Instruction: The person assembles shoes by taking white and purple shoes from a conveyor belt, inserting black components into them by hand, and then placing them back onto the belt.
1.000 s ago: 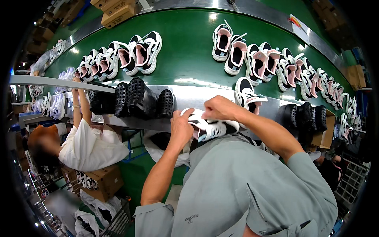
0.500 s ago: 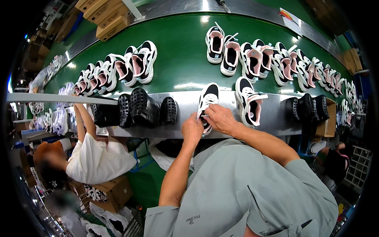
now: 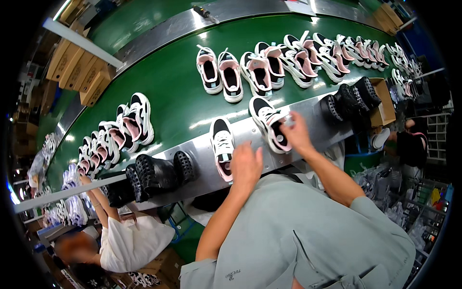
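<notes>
Two white, black and pink sneakers stand on the steel ledge before me, toes pointing away. The left sneaker (image 3: 223,144) has its laces across the front. My left hand (image 3: 246,164) is beside its heel opening, fingers apart, with nothing visible in it. At the right sneaker (image 3: 263,115), my right hand (image 3: 297,132) has its fingers bent against the collar and tongue, seemingly pinching it. Slight blur softens those fingertips.
Along the green belt (image 3: 178,91) stand rows of similar sneakers (image 3: 230,74). Black studded shoe forms (image 3: 154,176) sit left on the ledge, more (image 3: 344,103) right beside an open carton (image 3: 382,101). A white rail (image 3: 72,192) crosses at left, near a person in white (image 3: 132,243).
My hands have come off the left sneaker's laces and moved apart. The right hand has gone over to the right sneaker; the left has opened. The whole view has turned and shifted.
</notes>
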Available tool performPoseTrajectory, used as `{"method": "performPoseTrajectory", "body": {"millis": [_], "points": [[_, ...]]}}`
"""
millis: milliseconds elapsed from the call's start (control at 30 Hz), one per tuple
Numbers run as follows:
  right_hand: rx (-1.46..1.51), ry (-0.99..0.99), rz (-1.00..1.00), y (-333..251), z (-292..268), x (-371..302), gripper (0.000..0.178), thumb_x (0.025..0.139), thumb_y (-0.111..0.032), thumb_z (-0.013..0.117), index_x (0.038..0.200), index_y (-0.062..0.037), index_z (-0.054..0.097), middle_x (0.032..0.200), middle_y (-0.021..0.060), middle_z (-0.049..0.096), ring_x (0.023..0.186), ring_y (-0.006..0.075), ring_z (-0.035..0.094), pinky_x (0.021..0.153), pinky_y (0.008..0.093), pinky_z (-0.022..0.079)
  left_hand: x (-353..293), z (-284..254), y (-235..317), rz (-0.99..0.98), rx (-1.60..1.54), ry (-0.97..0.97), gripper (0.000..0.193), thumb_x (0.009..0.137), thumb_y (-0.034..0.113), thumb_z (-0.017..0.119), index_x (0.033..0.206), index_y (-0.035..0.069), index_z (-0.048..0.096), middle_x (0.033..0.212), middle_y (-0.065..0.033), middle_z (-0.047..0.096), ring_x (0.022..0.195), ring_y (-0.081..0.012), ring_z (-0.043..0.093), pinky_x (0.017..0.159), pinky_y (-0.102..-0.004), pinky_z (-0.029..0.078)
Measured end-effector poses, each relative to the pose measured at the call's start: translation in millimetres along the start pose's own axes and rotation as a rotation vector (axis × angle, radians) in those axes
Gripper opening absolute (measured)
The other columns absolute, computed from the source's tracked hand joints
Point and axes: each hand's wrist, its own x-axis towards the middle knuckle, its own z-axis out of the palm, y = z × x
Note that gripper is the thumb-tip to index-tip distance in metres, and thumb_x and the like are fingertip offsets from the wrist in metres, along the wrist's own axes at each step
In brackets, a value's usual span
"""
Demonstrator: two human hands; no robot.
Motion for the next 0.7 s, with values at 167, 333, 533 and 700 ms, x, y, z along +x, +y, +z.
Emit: {"method": "performPoseTrajectory", "body": {"millis": [167,333,533,700], "points": [[-0.185,-0.236,-0.209,-26.6,8.1,-19.9,0.069,0.081,-0.022,0.074,0.141,-0.0063,0.043,0.117,0.0259,0.056,0.11,0.0438,0.057,0.095,0.0486,0.047,33.2,57.9,-23.8,-0.161,-0.018,-0.112,0.02,0.089,0.014,0.065,0.102,-0.001,0.064,0.092,-0.0268,0.064,0.087,-0.0463,0.064,0.078,-0.0536,0.05],[-0.023,-0.318,-0.505,-13.7,14.8,20.6,0.018,0.079,-0.008,0.066,0.096,-0.0077,0.063,0.106,0.0113,0.066,0.106,0.035,0.055,0.093,0.0433,0.046,43.3,55.2,-29.9,-0.145,-0.009,-0.127,0.024,0.095,0.019,0.058,0.088,-0.002,0.068,0.086,-0.0249,0.066,0.083,-0.0438,0.064,0.073,-0.0522,0.049],[-0.287,-0.355,-0.857,-6.9,8.6,20.1,0.029,0.069,-0.004,0.07,0.096,-0.0067,0.061,0.12,0.008,0.061,0.112,0.0323,0.053,0.094,0.0417,0.048,56.3,59.7,-20.5,-0.366,-0.11,-0.126,0.038,0.093,0.027,0.062,0.076,-0.007,0.063,0.072,-0.0302,0.06,0.071,-0.0482,0.06,0.068,-0.053,0.045],[-0.234,-0.085,-0.641,-10.4,-5.7,-17.2,0.043,0.077,-0.022,0.081,0.103,0.0009,0.055,0.115,0.0182,0.059,0.11,0.0382,0.055,0.09,0.0474,0.048,24.1,31.3,-0.5,-0.01,0.158,0.06,0.035,0.086,0.009,0.07,0.119,0.0,0.064,0.102,-0.0175,0.067,0.088,-0.0376,0.063,0.08,-0.0463,0.052]]}}
